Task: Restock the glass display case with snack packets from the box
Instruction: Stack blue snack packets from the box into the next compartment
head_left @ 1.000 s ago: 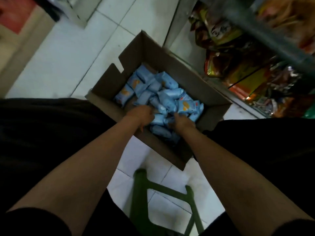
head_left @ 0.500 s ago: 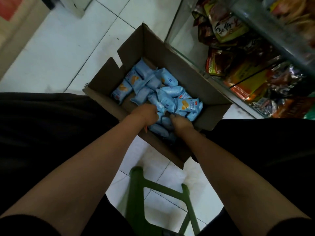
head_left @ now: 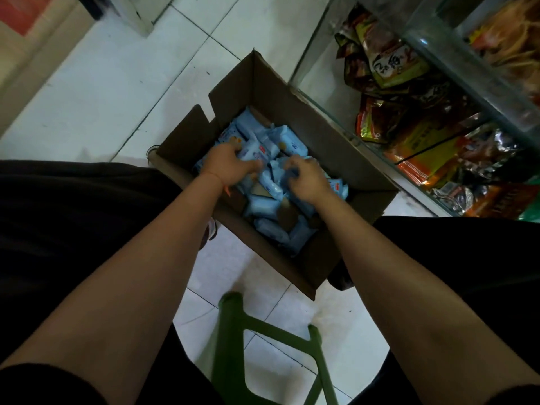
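Left hand [head_left: 226,166] grasps blue packets [head_left: 264,187] in box [head_left: 309,124] (flaps up); right hand [head_left: 306,179] fingers curled into them, grasp unclear.

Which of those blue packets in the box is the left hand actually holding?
The blue packet with a red mark at the far left of the pile. The left hand has its grip curled over it; the other packets lie loose in the box.
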Demonstrator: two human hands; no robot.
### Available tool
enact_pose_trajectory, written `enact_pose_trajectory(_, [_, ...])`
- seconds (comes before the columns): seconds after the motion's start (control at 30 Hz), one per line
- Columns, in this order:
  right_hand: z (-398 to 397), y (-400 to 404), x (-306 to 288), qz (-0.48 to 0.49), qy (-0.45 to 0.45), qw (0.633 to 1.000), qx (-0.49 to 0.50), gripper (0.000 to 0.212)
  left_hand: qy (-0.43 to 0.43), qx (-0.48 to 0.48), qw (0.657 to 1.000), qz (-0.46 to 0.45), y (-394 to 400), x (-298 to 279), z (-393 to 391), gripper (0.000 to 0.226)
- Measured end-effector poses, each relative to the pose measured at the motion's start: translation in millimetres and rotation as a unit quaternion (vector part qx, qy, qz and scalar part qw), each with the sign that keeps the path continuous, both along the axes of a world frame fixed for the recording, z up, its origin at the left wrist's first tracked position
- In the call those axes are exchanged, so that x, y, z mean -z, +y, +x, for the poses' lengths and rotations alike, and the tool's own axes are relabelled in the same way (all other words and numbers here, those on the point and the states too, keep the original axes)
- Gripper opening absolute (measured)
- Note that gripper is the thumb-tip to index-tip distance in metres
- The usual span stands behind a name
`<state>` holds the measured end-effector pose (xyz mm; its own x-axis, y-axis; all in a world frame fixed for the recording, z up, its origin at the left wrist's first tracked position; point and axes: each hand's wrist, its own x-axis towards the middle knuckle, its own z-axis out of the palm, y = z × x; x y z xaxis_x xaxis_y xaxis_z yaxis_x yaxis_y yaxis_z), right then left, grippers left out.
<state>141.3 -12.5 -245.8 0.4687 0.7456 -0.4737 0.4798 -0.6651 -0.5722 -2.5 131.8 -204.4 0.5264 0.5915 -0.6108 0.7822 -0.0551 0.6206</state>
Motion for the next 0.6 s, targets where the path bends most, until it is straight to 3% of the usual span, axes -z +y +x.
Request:
enact_pose_trajectory(0.03, [-7.7, -6.9, 13.5, -0.054, -0.016, 0.996, -0.071, 0.031, -0.010, -0.042, 0.999, 0.001, 2.6, 1.3, -1.7, 0.058])
enact_pose_trajectory(0.1, [-21.9, -13.6, 30.1, -0.143, -0.001, 0.982, -0.123, 0.041, -0.025, -0.086, 0.996, -0.008, 4.2, 0.9, -2.0, 0.051])
enact_pose_trajectory(0.3, [-23.8, 14.4, 31.7, -0.212, -0.065, 0.955, -0.195, 0.070, -0.029, -0.085, 0.995, -0.046, 5.4, 8.6, -2.8, 0.048])
enact_pose_trajectory(0.37, [-20.3, 18.9, 29.8, -0.199, -0.069, 0.964, -0.163, 0.063, -0.033, -0.085, 0.995, -0.050, 3.7, 12.8, -4.5, 0.049])
enact_pose_trajectory(0.47, [-7.9, 9.0, 30.3, -0.092, 0.018, 0.994, -0.055, 0.026, -0.053, -0.105, 0.990, -0.075, 3.6, 9.3, -3.8, 0.035])
enact_pose_trajectory(0.53, [-0.9, 6.1, 6.6, -0.027, 0.117, 0.990, 0.074, 0.032, -0.072, -0.143, 0.982, -0.100, 4.7, 2.6, -1.8, 0.025])
enact_pose_trajectory(0.6, [4.2, 6.5, -20.5, 0.007, 0.219, 0.958, 0.187, 0.051, -0.099, -0.232, 0.952, -0.170, 3.7, -5.9, -2.7, 0.025])
